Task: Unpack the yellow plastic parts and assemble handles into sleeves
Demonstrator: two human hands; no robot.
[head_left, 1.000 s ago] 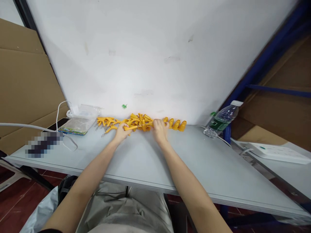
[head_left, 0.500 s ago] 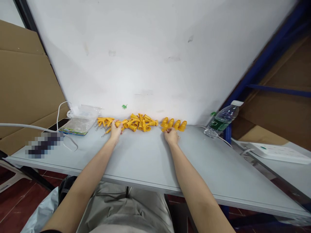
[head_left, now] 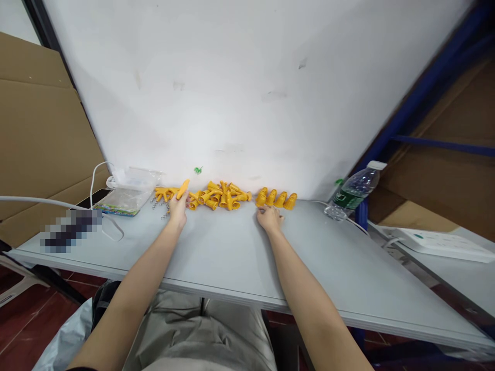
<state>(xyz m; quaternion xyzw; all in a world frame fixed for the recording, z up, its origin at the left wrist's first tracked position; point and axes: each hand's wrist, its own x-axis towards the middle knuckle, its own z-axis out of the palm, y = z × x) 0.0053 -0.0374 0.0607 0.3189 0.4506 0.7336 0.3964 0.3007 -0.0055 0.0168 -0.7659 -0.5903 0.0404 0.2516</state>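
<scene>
Four yellow plastic cone-shaped caps (head_left: pixel 281 199) stand in a tidy row at the back of the grey table (head_left: pixel 240 252), and a loose heap of the same yellow parts (head_left: pixel 220 195) lies unsorted to their left. My left hand (head_left: pixel 178 208) pinches one long yellow plastic piece (head_left: pixel 183 189), lifted at the heap's left end. My right hand (head_left: pixel 269 216) rests on the table just short of the row, fingers loosely curled and empty.

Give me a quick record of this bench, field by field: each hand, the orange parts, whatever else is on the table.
Left hand: pinches one orange plastic cone-shaped piece, tip tilted up
Right hand: rests on the grey table just short of the row of four orange cones; grip unclear
Middle: loose pile of orange pieces
Left of pile: orange forked pieces with small metal springs
Far left: clear plastic bag
Far right: clear plastic water bottle, tilted
</scene>
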